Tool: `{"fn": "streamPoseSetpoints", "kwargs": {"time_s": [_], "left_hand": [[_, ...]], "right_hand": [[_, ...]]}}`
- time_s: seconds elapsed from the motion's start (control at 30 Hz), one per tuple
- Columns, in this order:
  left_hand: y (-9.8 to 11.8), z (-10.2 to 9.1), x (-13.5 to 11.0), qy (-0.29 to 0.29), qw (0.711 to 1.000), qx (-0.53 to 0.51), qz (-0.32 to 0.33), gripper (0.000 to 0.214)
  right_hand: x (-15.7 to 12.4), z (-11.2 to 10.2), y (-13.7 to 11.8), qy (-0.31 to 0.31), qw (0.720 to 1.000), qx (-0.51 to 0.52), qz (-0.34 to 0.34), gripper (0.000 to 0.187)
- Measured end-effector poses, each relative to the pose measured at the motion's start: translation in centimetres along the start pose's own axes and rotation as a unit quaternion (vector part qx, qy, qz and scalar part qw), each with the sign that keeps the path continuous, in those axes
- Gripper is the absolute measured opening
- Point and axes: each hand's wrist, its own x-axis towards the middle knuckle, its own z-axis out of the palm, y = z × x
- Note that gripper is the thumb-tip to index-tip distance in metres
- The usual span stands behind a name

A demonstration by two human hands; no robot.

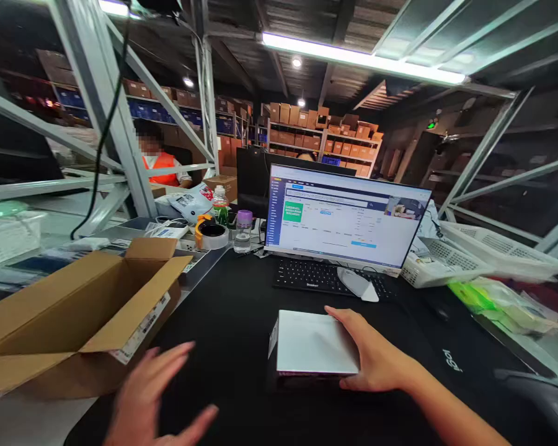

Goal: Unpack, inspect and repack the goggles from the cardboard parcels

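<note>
My right hand (376,356) grips a small white box (314,341) by its right side, thumb at the near edge and fingers at the far edge. The box is over the black desk mat (223,322), with a label on its left face; I cannot tell whether it touches the mat. My left hand (155,396) is empty, slightly blurred, with thumb and fingers spread apart. It is just right of the open cardboard box (139,328), whose flaps stand out and whose side bears a white label.
Behind the white box are a keyboard (307,275), a mouse (356,284) and a monitor (339,217). Tape rolls (214,235) and a purple-capped bottle (243,232) stand at back left. White baskets (441,263) and plastic bags (502,303) lie right. A person in an orange vest (160,167) sits beyond.
</note>
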Motion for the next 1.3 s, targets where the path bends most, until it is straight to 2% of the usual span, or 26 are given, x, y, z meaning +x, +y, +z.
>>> {"fn": "streamPoseSetpoints", "kwargs": {"time_s": [0.03, 0.1, 0.17, 0.27, 0.37, 0.47, 0.57, 0.67, 0.73, 0.83, 0.9, 0.93, 1.0, 1.07, 1.13, 1.2, 1.3], "left_hand": [[1.1, 1.0, 0.4, -0.040, 0.999, -0.009, 0.011, 0.111], [3.6, 2.9, 1.7, -0.181, 0.983, -0.038, -0.018, 0.145], [6.2, 4.4, 3.5, -0.238, 0.968, -0.078, -0.031, 0.160], [9.3, 6.6, 5.9, -0.236, 0.963, -0.133, 0.017, 0.164], [11.1, 8.7, 7.4, -0.225, 0.958, -0.157, 0.090, 0.147], [11.3, 10.5, 8.0, -0.196, 0.963, -0.133, 0.126, 0.123], [10.0, 11.7, 8.3, -0.189, 0.967, -0.124, 0.121, 0.115], [8.3, 12.4, 8.3, -0.205, 0.957, -0.205, 0.028, 0.107], [7.7, 12.6, 8.2, -0.194, 0.925, -0.316, -0.088, 0.097], [7.3, 12.6, 8.4, -0.147, 0.834, -0.461, -0.265, 0.086], [7.2, 12.6, 8.9, -0.110, 0.771, -0.509, -0.367, 0.075], [7.1, 12.5, 9.2, -0.091, 0.737, -0.524, -0.417, 0.066], [6.9, 12.4, 10.0, -0.039, 0.674, -0.545, -0.497, 0.043], [7.0, 12.4, 10.6, 0.006, 0.631, -0.558, -0.538, 0.029], [7.3, 12.4, 11.0, 0.024, 0.612, -0.566, -0.552, 0.028], [7.5, 12.6, 11.0, 0.022, 0.605, -0.561, -0.564, 0.038], [7.5, 13.1, 10.4, 0.016, 0.612, -0.535, -0.582, 0.057]], "right_hand": [[-0.6, 0.2, 0.8, 0.028, 1.000, 0.007, -0.005, 0.119], [-1.5, 0.5, 2.4, 0.099, 0.995, 0.016, -0.027, 0.117], [-2.2, 0.6, 3.4, 0.171, 0.983, 0.023, -0.065, 0.116], [-2.6, 0.4, 3.7, 0.234, 0.961, 0.016, -0.144, 0.113], [-2.8, -0.1, 3.6, 0.261, 0.943, -0.006, -0.205, 0.106], [-3.0, -0.4, 4.2, 0.258, 0.947, -0.005, -0.193, 0.105], [-3.1, -0.1, 4.9, 0.212, 0.966, 0.033, -0.144, 0.109], [-2.8, 0.4, 5.1, 0.153, 0.974, 0.121, -0.114, 0.104], [-2.4, 0.7, 5.2, 0.138, 0.965, 0.201, -0.100, 0.089], [-1.7, 1.3, 5.9, 0.186, 0.915, 0.355, -0.044, 0.071], [-1.2, 1.9, 6.3, 0.203, 0.879, 0.430, -0.026, 0.070], [-1.1, 2.2, 6.4, 0.197, 0.873, 0.446, -0.033, 0.071], [-1.0, 2.7, 6.0, 0.179, 0.883, 0.431, -0.054, 0.070], [-1.2, 3.0, 5.2, 0.201, 0.901, 0.378, -0.066, 0.065], [-1.3, 2.9, 4.5, 0.252, 0.912, 0.318, -0.064, 0.060], [-1.3, 2.6, 4.1, 0.295, 0.904, 0.305, -0.051, 0.061], [-1.1, 2.3, 4.4, 0.291, 0.870, 0.398, -0.011, 0.064]]}}
